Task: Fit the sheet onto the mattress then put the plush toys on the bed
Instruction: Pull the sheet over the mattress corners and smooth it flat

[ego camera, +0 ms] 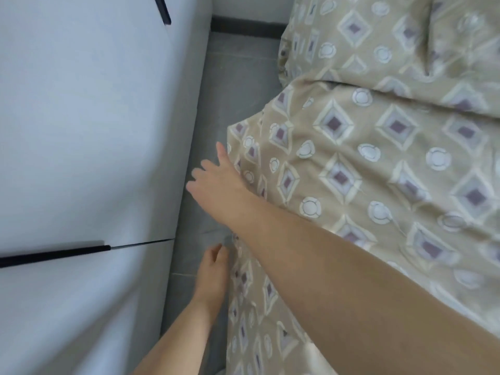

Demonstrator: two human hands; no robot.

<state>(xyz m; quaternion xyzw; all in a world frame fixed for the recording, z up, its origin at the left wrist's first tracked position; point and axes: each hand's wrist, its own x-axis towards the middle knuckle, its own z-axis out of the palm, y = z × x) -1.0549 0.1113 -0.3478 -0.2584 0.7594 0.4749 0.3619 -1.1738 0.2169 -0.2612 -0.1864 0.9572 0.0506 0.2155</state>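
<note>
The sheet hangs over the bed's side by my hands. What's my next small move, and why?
Probably close the right hand on the sheet where it hangs and pull it down to tuck under. That hand lies open against the draped edge, the fabric there looks loose and wrinkled, and the left hand is beside the same edge, nearer you.

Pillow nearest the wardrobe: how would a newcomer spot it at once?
Find the bed's beige sheet, printed with diamonds and circles. At its far end, by the grey floor strip, lies the pillow. It has the same print, but it is puffed up, with a shadowed crease parting it from the flat sheet.
</note>
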